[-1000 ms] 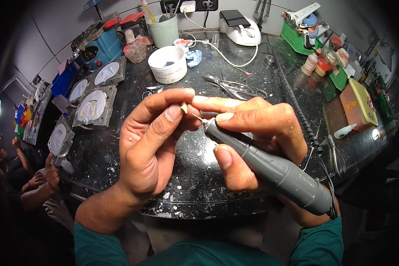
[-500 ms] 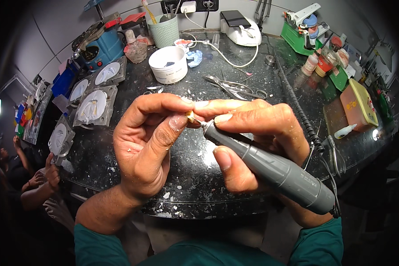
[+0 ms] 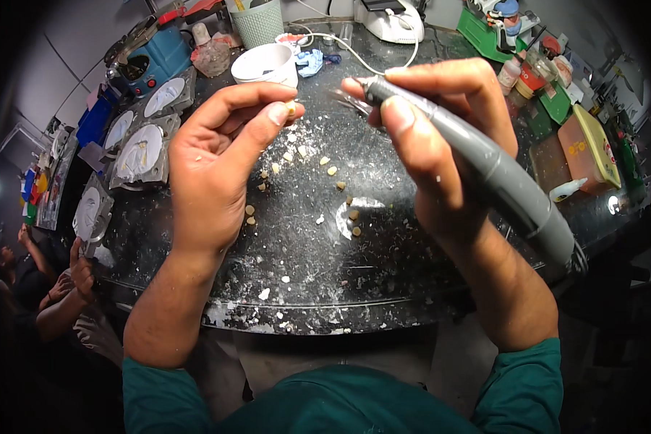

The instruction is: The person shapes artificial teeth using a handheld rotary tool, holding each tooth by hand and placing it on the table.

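My left hand (image 3: 213,155) pinches a small yellowish-white artificial tooth (image 3: 291,108) between thumb and fingertips, above the dark bench. My right hand (image 3: 441,141) is wrapped round a grey rotary handpiece (image 3: 503,173), its thumb and fingers near the front end. The handpiece tip points up and to the left, apart from the tooth, and its bur is blurred. Between my hands, on the bench, several loose artificial teeth (image 3: 332,171) lie in a curved row. White dust and flakes are scattered around them.
Flasks with white plaster (image 3: 141,153) stand at the left, beside a blue machine (image 3: 152,61). A white tub (image 3: 265,64) and blue moulded piece (image 3: 310,63) sit at the back. A yellow-lidded box (image 3: 589,148) and bottles are at the right. Another person's hand (image 3: 82,271) shows far left.
My hands have drawn apart; the handpiece has come away from the tooth, up and to the right. The row of teeth on the bench is now uncovered. The whole view has shifted slightly.
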Tool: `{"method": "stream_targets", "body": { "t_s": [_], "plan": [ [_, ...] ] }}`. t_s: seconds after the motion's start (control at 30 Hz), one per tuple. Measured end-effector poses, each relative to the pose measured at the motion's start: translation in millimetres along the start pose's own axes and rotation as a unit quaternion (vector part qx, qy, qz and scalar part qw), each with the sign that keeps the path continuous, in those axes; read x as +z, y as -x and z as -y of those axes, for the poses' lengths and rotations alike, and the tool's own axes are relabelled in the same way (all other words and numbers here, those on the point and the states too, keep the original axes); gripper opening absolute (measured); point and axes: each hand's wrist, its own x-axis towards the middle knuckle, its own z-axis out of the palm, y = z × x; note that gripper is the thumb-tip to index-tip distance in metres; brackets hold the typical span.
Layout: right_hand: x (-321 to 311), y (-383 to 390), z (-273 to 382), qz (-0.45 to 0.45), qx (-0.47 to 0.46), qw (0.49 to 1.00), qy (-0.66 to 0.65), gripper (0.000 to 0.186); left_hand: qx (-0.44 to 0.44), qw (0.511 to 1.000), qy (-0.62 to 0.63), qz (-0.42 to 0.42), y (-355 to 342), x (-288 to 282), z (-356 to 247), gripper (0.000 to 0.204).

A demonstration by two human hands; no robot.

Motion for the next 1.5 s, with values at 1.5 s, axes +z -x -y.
{"method": "stream_targets", "body": {
  "t_s": [1.5],
  "plan": [
    [4.8,1.1,-10.1,0.013,-0.009,0.999,-0.03,0.018,0.023,0.98,-0.191,0.043,-11.7,-13.1,12.8,0.011]
  ]
}}
